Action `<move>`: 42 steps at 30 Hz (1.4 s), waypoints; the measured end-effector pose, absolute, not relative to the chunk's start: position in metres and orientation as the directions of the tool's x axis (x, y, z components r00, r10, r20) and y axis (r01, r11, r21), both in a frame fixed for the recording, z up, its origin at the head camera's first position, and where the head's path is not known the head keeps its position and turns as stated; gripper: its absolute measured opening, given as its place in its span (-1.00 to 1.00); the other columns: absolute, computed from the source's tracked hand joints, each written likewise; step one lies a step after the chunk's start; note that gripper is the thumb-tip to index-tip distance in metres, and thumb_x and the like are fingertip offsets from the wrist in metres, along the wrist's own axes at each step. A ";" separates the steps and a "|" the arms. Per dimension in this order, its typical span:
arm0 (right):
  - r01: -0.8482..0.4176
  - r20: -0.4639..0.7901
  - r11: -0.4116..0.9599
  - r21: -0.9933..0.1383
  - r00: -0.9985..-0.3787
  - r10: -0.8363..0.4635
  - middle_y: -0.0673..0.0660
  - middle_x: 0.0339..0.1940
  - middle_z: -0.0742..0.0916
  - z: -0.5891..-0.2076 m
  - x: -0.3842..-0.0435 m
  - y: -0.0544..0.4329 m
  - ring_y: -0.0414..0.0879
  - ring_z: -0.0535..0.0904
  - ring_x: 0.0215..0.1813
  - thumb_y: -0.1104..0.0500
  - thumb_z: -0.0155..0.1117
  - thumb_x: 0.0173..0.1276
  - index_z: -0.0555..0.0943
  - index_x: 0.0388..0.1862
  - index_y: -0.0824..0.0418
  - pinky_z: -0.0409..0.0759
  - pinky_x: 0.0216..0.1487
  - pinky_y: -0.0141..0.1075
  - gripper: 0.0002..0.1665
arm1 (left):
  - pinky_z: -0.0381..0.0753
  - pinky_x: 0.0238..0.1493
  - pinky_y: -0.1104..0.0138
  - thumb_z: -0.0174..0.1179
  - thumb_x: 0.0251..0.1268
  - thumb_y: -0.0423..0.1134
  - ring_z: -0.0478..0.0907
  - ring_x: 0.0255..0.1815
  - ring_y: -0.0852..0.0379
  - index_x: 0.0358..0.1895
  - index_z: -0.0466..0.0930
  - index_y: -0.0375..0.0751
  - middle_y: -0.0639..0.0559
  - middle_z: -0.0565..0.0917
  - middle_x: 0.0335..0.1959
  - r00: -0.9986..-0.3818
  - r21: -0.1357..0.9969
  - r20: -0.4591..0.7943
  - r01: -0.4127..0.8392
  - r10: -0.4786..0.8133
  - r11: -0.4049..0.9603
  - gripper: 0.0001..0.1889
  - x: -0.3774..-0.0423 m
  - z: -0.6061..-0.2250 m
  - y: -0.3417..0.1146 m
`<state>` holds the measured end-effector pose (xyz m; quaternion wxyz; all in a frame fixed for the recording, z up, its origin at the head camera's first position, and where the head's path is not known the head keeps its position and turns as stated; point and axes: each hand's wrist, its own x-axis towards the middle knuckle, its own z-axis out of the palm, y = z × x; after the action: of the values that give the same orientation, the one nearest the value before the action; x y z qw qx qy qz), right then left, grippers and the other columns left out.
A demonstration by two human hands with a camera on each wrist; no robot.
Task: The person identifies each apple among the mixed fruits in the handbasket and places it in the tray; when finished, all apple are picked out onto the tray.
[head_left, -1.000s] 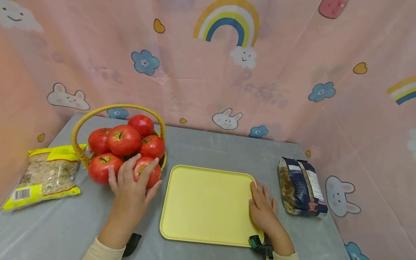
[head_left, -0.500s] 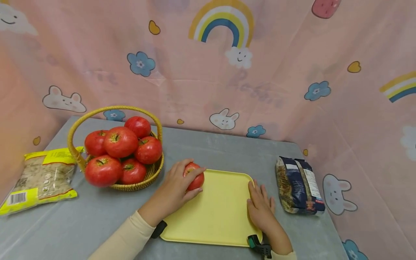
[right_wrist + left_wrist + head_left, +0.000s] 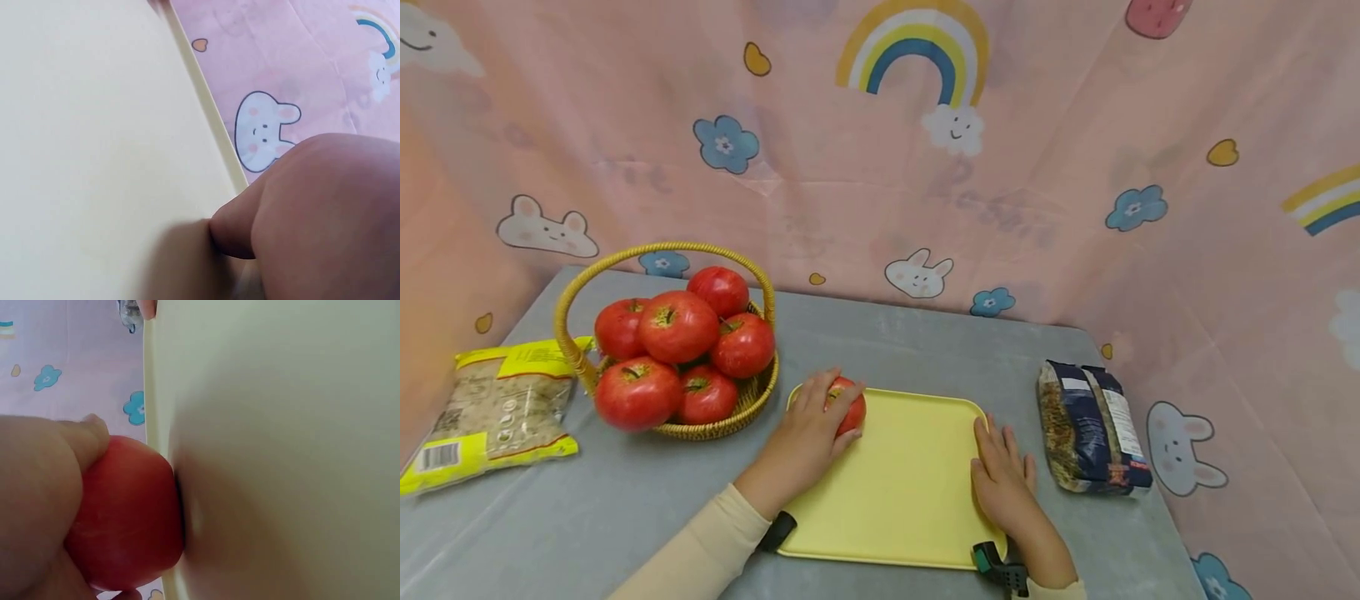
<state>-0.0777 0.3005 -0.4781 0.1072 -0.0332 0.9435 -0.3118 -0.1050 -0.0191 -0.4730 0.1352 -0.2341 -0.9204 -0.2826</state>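
In the head view my left hand (image 3: pixel 797 442) holds a red apple (image 3: pixel 851 410) at the far left corner of a yellow tray (image 3: pixel 895 500). The left wrist view shows thumb and fingers curved round this apple (image 3: pixel 128 515), whose underside appears to touch the tray. My right hand (image 3: pixel 1006 483) rests on the tray's right edge with its fingers extended. Up close in the right wrist view, the thumb (image 3: pixel 236 226) lies on the tray's rim. Left of the tray stands a wicker basket (image 3: pixel 752 412) with a tall yellow handle, heaped with several red apples (image 3: pixel 679 327).
A clear and yellow packet (image 3: pixel 505 408) lies left of the basket on the grey table (image 3: pixel 880 333). Right of the tray is a dark blue bag (image 3: pixel 1093 429) of grainy contents. A pink patterned cloth (image 3: pixel 1037 125) hangs behind the table.
My left hand has taken an apple from the front of the basket and carried it right onto the tray. Over the last half second it shifted slightly left. My right hand stays put.
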 end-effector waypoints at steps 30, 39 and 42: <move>0.030 -0.221 0.819 -0.572 -0.968 -0.119 0.27 0.78 -0.13 -0.469 -0.081 0.310 0.34 -0.46 0.71 0.20 -0.14 0.76 -0.11 0.78 0.24 -0.64 0.46 0.40 -0.25 | -0.37 0.50 -0.43 0.35 0.44 -0.06 -0.36 0.69 -0.41 0.72 0.05 -0.03 -0.25 -0.18 0.73 -0.864 0.489 0.503 0.301 0.017 0.819 -0.10 -0.085 -0.369 -0.088; -0.009 -0.156 0.796 -0.606 -0.979 -0.130 0.27 0.78 -0.04 -0.484 -0.080 0.308 0.35 -0.38 0.72 0.17 -0.09 0.72 0.00 0.76 0.26 -0.60 0.44 0.43 -0.25 | -0.32 0.44 -0.47 0.27 0.49 0.04 -0.26 0.62 -0.54 0.74 -0.06 -0.11 -0.36 -0.15 0.71 -0.874 0.577 0.438 0.096 -0.209 0.811 -0.06 -0.098 -0.366 -0.133; -0.027 -0.138 0.790 -0.613 -0.980 -0.141 0.27 0.78 -0.03 -0.489 -0.080 0.307 0.36 -0.37 0.72 0.16 -0.08 0.72 0.01 0.76 0.24 -0.60 0.44 0.44 -0.26 | -0.28 0.42 -0.49 0.25 0.50 0.08 -0.21 0.61 -0.58 0.75 -0.08 -0.12 -0.37 -0.19 0.71 -0.889 0.582 0.398 0.054 -0.226 0.811 -0.05 -0.101 -0.367 -0.138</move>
<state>-0.0797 0.3074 -0.4887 0.0887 -0.0447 0.9418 -0.3213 -0.1008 -0.1375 -0.3671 0.2310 0.0464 -0.9232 -0.3035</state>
